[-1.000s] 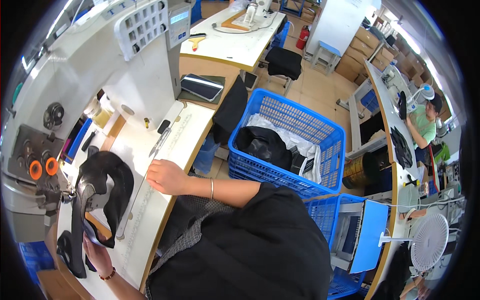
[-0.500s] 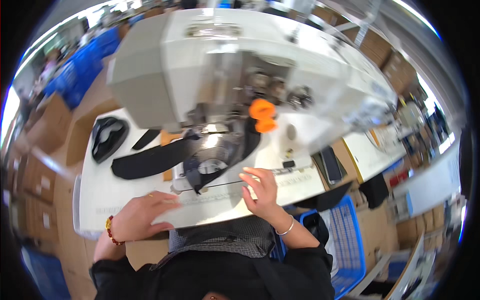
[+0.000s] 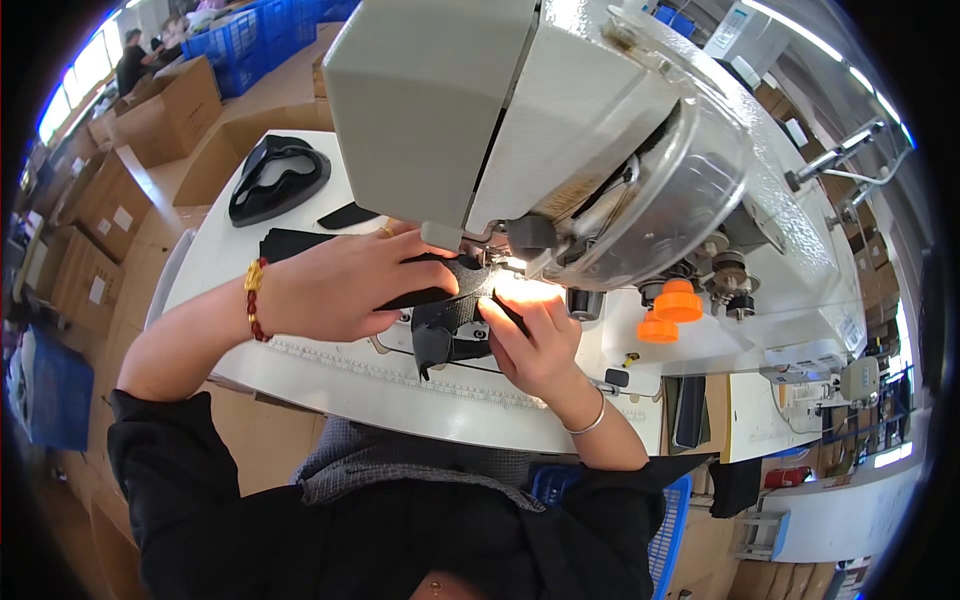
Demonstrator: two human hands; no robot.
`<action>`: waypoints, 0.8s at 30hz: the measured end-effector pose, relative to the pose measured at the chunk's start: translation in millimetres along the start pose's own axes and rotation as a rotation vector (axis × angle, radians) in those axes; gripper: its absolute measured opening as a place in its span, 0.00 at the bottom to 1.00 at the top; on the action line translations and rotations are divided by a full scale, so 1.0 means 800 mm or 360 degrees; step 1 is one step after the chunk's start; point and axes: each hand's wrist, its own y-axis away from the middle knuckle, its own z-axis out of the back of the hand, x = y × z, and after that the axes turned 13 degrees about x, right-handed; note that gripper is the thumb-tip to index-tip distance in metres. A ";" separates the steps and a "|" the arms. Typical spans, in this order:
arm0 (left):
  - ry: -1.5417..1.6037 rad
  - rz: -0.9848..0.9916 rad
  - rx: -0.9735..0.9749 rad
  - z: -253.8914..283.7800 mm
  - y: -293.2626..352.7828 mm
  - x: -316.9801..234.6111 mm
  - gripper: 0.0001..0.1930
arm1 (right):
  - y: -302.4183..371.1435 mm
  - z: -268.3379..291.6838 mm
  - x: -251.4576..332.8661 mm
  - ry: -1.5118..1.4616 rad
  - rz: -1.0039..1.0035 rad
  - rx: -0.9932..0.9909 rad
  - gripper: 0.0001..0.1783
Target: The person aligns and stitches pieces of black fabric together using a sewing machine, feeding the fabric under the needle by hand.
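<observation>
A white industrial sewing machine (image 3: pixel 590 100) stands over the table, its lamp lighting the needle area. Black fabric (image 3: pixel 432 335) lies beneath the needle, with a pointed end hanging toward me. My left hand (image 3: pixel 345 285) comes from the left, its bent fingers and thumb gripping the fabric just left of the needle. On the other side, my right hand (image 3: pixel 540 335) pinches the fabric's edge between thumb and fingers, close to the lit spot. The fingertips of both hands are partly hidden by fabric and glare.
A moulded black piece (image 3: pixel 275 180) and a small black strip (image 3: pixel 347 215) lie on the white table (image 3: pixel 300 372) to the left. Orange knobs (image 3: pixel 677 300) project from the machine at right. A blue basket (image 3: pixel 668 530) stands below right; cardboard boxes (image 3: pixel 165 110) are farther left.
Both hands have moved forward from the table's front edge and taken hold of the black fabric at the needle. The view has shifted, bringing the machine head closer and to the right.
</observation>
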 end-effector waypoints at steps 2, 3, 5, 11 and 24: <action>0.0232 -0.0111 0.0002 -0.004 -0.002 0.012 0.25 | -0.003 -0.001 0.000 -0.0024 -0.0003 -0.0096 0.18; 0.0239 -0.0105 0.0005 -0.007 -0.001 0.016 0.25 | -0.002 -0.002 0.000 -0.0033 -0.0003 -0.0093 0.18; 0.0104 -0.0142 -0.0025 -0.009 -0.001 0.018 0.27 | 0.001 -0.003 0.000 -0.0030 0.0028 -0.0076 0.23; -0.0036 -0.0030 -0.0006 -0.010 0.002 -0.002 0.25 | 0.000 -0.002 0.001 -0.0037 0.0044 -0.0025 0.23; 0.0181 -0.0264 -0.0070 -0.011 -0.003 0.020 0.23 | 0.003 0.002 0.012 0.0062 -0.0022 0.0041 0.21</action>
